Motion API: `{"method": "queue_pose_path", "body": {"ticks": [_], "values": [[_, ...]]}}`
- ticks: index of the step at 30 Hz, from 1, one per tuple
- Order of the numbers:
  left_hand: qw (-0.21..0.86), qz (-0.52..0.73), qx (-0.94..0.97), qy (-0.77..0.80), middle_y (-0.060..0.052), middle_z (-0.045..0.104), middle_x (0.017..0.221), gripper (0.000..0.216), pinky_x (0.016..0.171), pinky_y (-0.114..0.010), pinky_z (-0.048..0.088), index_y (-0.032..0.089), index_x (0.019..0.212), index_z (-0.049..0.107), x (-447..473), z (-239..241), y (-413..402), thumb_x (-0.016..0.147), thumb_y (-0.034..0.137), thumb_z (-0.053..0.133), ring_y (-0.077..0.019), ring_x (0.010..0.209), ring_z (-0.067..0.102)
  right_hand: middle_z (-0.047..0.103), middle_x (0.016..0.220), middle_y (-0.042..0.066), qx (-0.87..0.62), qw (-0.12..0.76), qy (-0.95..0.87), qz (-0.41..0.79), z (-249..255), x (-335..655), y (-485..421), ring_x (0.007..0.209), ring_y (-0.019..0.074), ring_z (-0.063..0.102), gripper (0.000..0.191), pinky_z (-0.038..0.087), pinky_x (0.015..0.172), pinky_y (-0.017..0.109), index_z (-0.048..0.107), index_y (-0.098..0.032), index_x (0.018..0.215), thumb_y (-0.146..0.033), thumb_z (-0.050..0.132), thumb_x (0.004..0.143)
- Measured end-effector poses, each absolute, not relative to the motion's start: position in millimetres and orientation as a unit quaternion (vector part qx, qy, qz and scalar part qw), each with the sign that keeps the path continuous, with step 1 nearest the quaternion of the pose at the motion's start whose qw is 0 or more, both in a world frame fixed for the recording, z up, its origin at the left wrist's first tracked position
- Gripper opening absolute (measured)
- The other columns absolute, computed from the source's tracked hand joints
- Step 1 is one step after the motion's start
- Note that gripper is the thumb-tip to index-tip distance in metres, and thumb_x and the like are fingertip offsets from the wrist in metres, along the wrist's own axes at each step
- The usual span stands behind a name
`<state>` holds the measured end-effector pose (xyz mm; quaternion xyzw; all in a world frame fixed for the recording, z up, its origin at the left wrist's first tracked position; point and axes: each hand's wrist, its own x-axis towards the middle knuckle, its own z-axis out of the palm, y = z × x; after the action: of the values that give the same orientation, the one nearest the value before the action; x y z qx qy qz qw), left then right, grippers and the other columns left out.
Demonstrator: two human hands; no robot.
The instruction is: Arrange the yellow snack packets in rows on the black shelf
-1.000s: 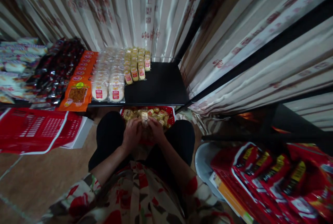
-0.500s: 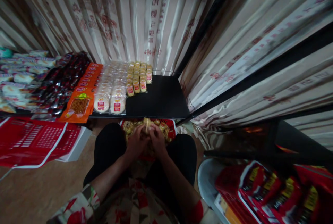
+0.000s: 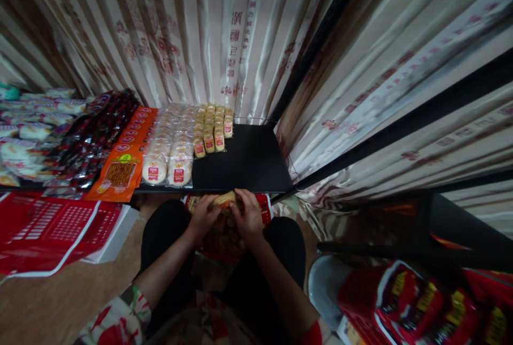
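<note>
Behind the flat black shelf (image 3: 252,160) hangs a pleated, cream fabric curtain (image 3: 216,29) with reddish printing. Short rows of small golden plastic-wrapped packets (image 3: 209,143) already stand shelved; more remain in the red box-shaped basket (image 3: 265,208). Above it, your left hand (image 3: 203,215) and right hand (image 3: 249,218), fingers curled narrow, pinch one yellowish oblong packet (image 3: 225,199).

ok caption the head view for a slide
Left hand and right hand hold a small oblong yellow packet over a red plastic basket before a black shelf.
</note>
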<state>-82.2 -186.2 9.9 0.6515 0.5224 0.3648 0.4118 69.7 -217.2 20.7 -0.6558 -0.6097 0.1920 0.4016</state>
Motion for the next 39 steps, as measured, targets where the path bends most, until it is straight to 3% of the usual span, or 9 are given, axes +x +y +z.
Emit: {"method": "queue_pose_path", "body": {"ticks": [4,9,14,17,21,24,28,32,39], "values": [[0.462,0.358,0.648,0.489,-0.005,0.066,0.095,0.024,0.086,-0.033,0.047,0.019,0.091,0.063,-84.4,16.6,-171.8,0.070,0.016,0.053,-0.0176,0.091,0.060,0.057,0.119,0.007,-0.611,0.348,-0.691,0.167,31.2,80.1,-206.9,0.113,0.0237,0.046,0.040,0.036,0.099,0.041,0.053,-0.023,0.122,-0.029,0.051,0.082],[0.534,0.365,0.591,0.482,-0.005,0.065,0.093,0.028,0.073,-0.029,0.051,0.016,0.098,0.059,-74.5,33.6,-161.4,0.071,0.021,0.054,-0.0168,0.083,0.061,0.065,0.105,0.005,-0.595,0.323,-0.699,0.230,35.2,90.1,-195.8,0.100,0.0216,0.053,0.037,0.042,0.090,0.037,0.056,-0.024,0.118,-0.029,0.054,0.082],[0.597,0.389,0.514,0.478,-0.008,0.062,0.098,0.044,0.063,-0.025,0.051,0.012,0.113,0.049,-58.1,44.0,-151.9,0.072,0.027,0.057,-0.0120,0.069,0.061,0.067,0.096,0.003,-0.618,0.370,-0.636,0.278,34.4,99.1,-181.9,0.089,0.0188,0.058,0.027,0.046,0.082,0.033,0.064,-0.025,0.104,-0.031,0.056,0.080],[0.607,0.423,0.481,0.470,-0.010,0.058,0.108,0.046,0.070,-0.027,0.052,0.014,0.117,0.045,-49.0,43.9,-144.5,0.073,0.022,0.055,-0.0115,0.076,0.062,0.067,0.089,0.003,-0.640,0.416,-0.557,0.328,27.9,103.7,-167.8,0.077,0.0174,0.061,0.027,0.049,0.072,0.030,0.065,-0.022,0.100,-0.035,0.056,0.078],[0.608,0.455,0.460,0.460,-0.009,0.060,0.106,0.039,0.083,-0.031,0.050,0.016,0.113,0.048,-34.7,41.1,-131.9,0.074,0.016,0.053,-0.0143,0.089,0.062,0.068,0.086,0.003,-0.641,0.453,-0.499,0.368,20.3,109.0,-143.8,0.075,0.0177,0.062,0.028,0.050,0.071,0.030,0.064,-0.021,0.097,-0.037,0.057,0.075],[0.603,0.463,0.476,0.442,-0.009,0.063,0.100,0.034,0.085,-0.033,0.050,0.015,0.109,0.051,-22.4,40.9,-120.9,0.075,0.017,0.053,-0.0166,0.095,0.061,0.069,0.084,0.003,-0.648,0.466,-0.484,0.358,20.0,112.9,-124.3,0.073,0.0182,0.063,0.026,0.050,0.071,0.032,0.064,-0.021,0.094,-0.037,0.057,0.074],[0.556,0.486,0.525,0.423,-0.009,0.060,0.110,0.032,0.084,-0.032,0.050,0.017,0.105,0.056,-8.3,44.2,-105.4,0.074,0.012,0.051,-0.0172,0.102,0.058,0.069,0.081,0.002,-0.661,0.480,-0.472,0.331,23.1,118.1,-99.0,0.071,0.0184,0.064,0.024,0.050,0.072,0.033,0.064,-0.023,0.089,-0.039,0.057,0.073],[0.494,0.467,0.531,0.506,-0.010,0.058,0.112,0.032,0.073,-0.029,0.053,0.016,0.105,0.056,1.6,43.1,-90.0,0.074,0.013,0.050,-0.0162,0.093,0.060,0.069,0.079,0.003,-0.658,0.518,-0.419,0.351,25.3,118.4,-80.6,0.071,0.0184,0.064,0.027,0.050,0.068,0.031,0.062,-0.022,0.085,-0.043,0.060,0.068],[0.459,0.447,0.525,0.560,-0.008,0.062,0.102,0.035,0.075,-0.031,0.050,0.017,0.111,0.052,12.9,23.8,-70.5,0.079,0.031,0.053,-0.0149,0.081,0.061,0.068,0.081,0.007,-0.588,0.569,-0.343,0.462,22.9,105.1,-79.9,0.070,0.0177,0.064,0.035,0.049,0.058,0.027,0.059,-0.017,0.087,-0.047,0.059,0.069]]}}
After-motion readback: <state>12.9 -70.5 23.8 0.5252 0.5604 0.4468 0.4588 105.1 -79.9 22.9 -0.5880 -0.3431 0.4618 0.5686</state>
